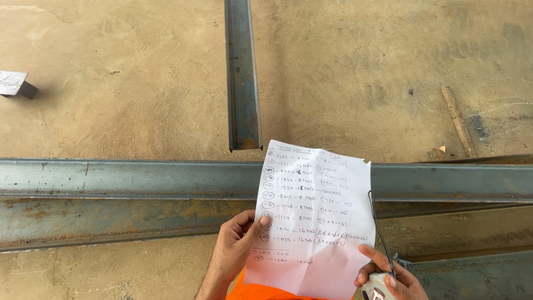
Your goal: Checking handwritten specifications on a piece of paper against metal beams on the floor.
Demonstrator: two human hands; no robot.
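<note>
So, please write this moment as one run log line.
left hand: holds handwritten paper | right hand: holds tape measure | steel beams on floor

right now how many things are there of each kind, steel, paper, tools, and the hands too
steel channel lengths: 2, a long one lying across and a short one end-on to it
handwritten paper sheet: 1
tape measure: 1
small metal offcut: 1
hands: 2, left hand, right hand
total: 7

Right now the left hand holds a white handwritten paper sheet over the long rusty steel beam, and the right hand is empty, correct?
Not quite. In the head view the right hand grips a tape measure. The left hand does hold the white handwritten paper sheet over the long rusty steel beam.
</note>
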